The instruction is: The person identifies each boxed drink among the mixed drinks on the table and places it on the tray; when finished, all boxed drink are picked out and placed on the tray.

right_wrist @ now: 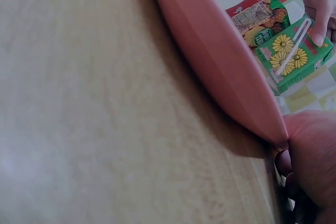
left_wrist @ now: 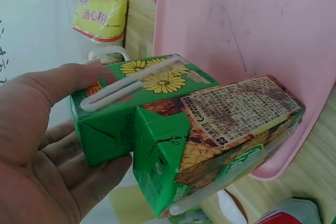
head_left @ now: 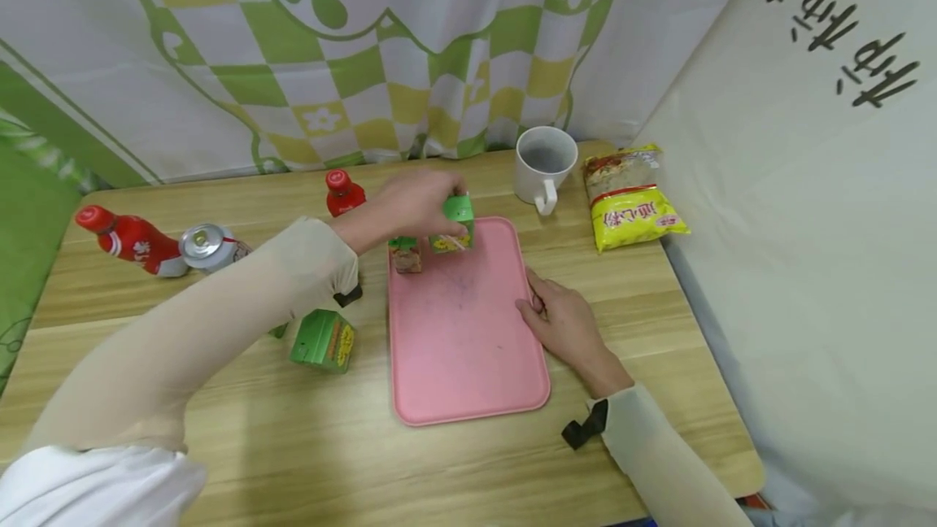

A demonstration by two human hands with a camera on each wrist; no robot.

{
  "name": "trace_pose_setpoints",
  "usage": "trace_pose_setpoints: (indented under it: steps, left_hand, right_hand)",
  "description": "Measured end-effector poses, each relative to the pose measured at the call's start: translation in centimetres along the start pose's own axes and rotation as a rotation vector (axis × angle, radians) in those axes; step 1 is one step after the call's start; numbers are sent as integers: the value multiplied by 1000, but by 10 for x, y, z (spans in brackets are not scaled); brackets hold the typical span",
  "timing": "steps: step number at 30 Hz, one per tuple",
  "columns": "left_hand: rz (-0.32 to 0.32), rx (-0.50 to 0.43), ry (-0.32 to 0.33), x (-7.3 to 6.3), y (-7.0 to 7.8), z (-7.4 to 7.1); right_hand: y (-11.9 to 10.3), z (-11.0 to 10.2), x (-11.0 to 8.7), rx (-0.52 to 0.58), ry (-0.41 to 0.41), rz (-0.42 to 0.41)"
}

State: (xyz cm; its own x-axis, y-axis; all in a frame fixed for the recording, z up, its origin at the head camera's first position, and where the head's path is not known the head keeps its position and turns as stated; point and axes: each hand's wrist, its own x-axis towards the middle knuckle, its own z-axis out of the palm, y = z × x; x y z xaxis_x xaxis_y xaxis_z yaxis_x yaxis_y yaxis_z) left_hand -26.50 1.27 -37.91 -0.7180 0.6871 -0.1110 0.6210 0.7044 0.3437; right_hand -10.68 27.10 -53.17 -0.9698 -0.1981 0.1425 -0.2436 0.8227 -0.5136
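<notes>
My left hand (head_left: pixel 417 203) pinches the top of a green drink carton (left_wrist: pixel 152 80) printed with yellow flowers, a white straw fixed to its side. In the head view this carton is at the far end of the pink tray (head_left: pixel 461 340), partly covered by the hand. Right beside it stands a slimmer green-and-brown carton (left_wrist: pixel 226 124), at the tray's far left corner. My right hand (head_left: pixel 569 324) grips the tray's right rim, thumb on top and fingers underneath. In the right wrist view, the near part of the tray overhangs the wooden table (right_wrist: pixel 105 103).
Left of the tray stands another green carton (head_left: pixel 324 340), with a further one mostly hidden by my left arm. Red bottles (head_left: pixel 139 242) and a silver can (head_left: pixel 208 246) are farther left. A white mug (head_left: pixel 542 165) and a yellow bag (head_left: pixel 633 202) sit at the back right.
</notes>
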Motion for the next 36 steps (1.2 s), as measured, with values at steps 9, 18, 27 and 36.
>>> trace_pose_setpoints:
  steps: [9,18,27,36]
  left_hand:
    - [170,82,-159,5,-3,-1]
    - [376,192,-231,6,-2,-7]
    - [486,311,-183,6,-7,-9]
    - [474,410,-181,4,-6,-5]
  right_hand:
    - [0,0,0,-3,-2,-2]
    - [-1,-2,1,-6,-5,-2]
    - [-2,-2,1,-9,-1,-9]
    - [-1,-1,0,2,-4,-5]
